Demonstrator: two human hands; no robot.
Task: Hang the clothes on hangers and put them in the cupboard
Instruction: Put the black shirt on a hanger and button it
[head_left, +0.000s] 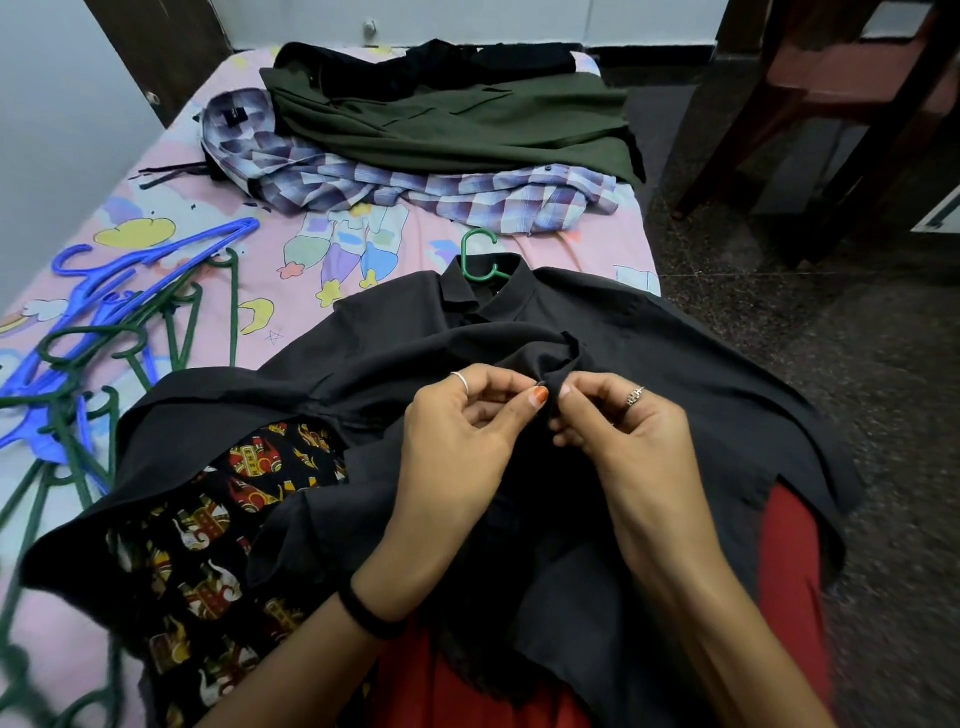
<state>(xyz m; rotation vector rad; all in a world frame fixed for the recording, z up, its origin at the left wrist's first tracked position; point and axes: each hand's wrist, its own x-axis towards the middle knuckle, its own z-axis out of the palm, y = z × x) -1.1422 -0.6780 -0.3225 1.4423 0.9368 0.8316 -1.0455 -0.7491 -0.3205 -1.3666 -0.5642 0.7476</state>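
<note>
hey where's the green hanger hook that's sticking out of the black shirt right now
In the head view, the green hanger hook pokes out of the black shirt collar at centre frame on the bed, just below the checked shirt.

Counted outward from the black shirt (649, 332) nearest the camera: one green hanger (479, 255) hooks out of its collar. Beyond it lie three more garments: one checked shirt (415, 192), one olive garment (467, 124), one black garment (426, 67). Left of it, a tangled pile of blue and green hangers (104, 332) cannot be counted. One elephant-print cloth (208, 530) lies under it. Two hands work on it, the left hand (467, 441) and right hand (618, 431).
</note>
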